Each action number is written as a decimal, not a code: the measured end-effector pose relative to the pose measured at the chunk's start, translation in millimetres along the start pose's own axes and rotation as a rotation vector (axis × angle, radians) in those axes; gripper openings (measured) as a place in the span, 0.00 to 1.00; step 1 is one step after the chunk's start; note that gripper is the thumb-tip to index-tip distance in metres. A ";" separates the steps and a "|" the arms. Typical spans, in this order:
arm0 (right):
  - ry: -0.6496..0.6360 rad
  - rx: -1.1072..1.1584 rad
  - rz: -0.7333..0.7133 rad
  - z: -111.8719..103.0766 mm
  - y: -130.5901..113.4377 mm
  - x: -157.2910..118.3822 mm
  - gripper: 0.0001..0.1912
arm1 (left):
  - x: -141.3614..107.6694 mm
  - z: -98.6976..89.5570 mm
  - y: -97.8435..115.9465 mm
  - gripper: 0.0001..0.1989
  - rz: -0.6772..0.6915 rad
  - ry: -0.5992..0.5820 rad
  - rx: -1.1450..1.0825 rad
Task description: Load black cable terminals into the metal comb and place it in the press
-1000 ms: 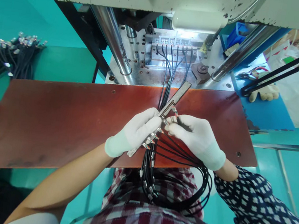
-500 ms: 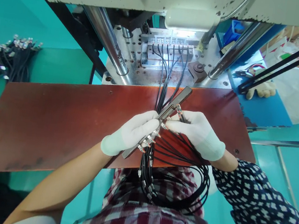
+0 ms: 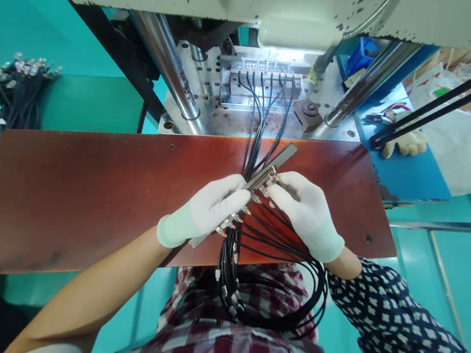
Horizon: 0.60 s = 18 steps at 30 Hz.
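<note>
My left hand (image 3: 210, 205), in a white glove, is closed around a long grey metal bar (image 3: 284, 155) that slants up to the right. Several small metal connectors (image 3: 229, 222) stick out along the bar's near side. At the bar's upper part, my gloved right hand (image 3: 307, 209) pinches a black cable by its connector end (image 3: 272, 174), which touches the bar. From the connectors, black cables (image 3: 275, 254) run right and down into a coil (image 3: 281, 321) over my lap. My fingers partly hide the bar's middle.
Ahead stands a press with a lit metal mould (image 3: 264, 88) holding several cable ends, between steel posts (image 3: 173, 70). A brown board (image 3: 85, 197) lies under my hands. Cable bundles (image 3: 21, 90) are at left; a glove (image 3: 404, 144) and pliers (image 3: 379, 119) at right.
My right hand has brought the connector end in against the bar, moving slightly left and down. The bar has dipped a little, and the whole view has shifted slightly.
</note>
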State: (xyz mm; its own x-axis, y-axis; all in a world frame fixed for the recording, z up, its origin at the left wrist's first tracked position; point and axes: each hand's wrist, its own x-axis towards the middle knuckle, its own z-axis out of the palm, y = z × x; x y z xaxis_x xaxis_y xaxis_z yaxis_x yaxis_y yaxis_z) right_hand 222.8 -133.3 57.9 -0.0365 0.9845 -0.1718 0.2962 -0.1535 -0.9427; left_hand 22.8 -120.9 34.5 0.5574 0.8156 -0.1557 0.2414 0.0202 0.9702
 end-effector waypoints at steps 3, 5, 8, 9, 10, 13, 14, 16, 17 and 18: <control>0.068 0.073 0.004 -3.1 -1.0 -2.8 0.07 | 0.3 -1.6 1.4 0.18 0.008 0.004 -0.024; 0.062 0.094 0.013 -4.7 -1.5 -3.9 0.07 | 0.5 -2.7 2.6 0.18 0.024 0.006 -0.023; 0.086 0.077 -0.013 -6.5 -3.2 -4.5 0.09 | 1.0 -3.7 3.2 0.19 0.042 0.017 -0.024; 0.110 0.046 -0.030 -7.6 -4.1 -4.1 0.09 | 1.3 -3.7 2.9 0.19 0.050 0.021 -0.023; 0.132 0.004 -0.049 -9.0 -5.1 -3.3 0.09 | 1.7 -3.7 2.4 0.19 0.057 0.023 -0.025; 0.125 -0.116 -0.108 -15.3 -7.1 2.3 0.15 | 2.1 -2.8 0.9 0.18 0.063 0.019 -0.047; 0.085 -0.135 -0.115 -17.4 -7.2 4.9 0.17 | 1.9 -2.4 0.7 0.19 0.057 0.017 -0.061; -0.021 -0.130 -0.105 -20.5 -6.8 10.1 0.16 | 1.2 -1.6 0.8 0.19 0.033 0.009 -0.101; -0.067 -0.111 -0.097 -21.1 -6.4 12.3 0.14 | 0.7 -1.2 1.0 0.19 0.020 0.004 -0.123; -0.100 -0.089 -0.090 -21.1 -6.1 14.0 0.13 | 0.2 -1.0 1.3 0.19 0.007 -0.004 -0.143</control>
State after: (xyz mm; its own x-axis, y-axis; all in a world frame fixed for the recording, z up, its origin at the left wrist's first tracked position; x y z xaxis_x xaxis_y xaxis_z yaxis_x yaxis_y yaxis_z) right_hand 240.6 -116.8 67.2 -0.1604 0.9797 -0.1199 0.3710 -0.0527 -0.9271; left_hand 22.4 -120.2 35.9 0.5621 0.8134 -0.1497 0.1220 0.0975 0.9877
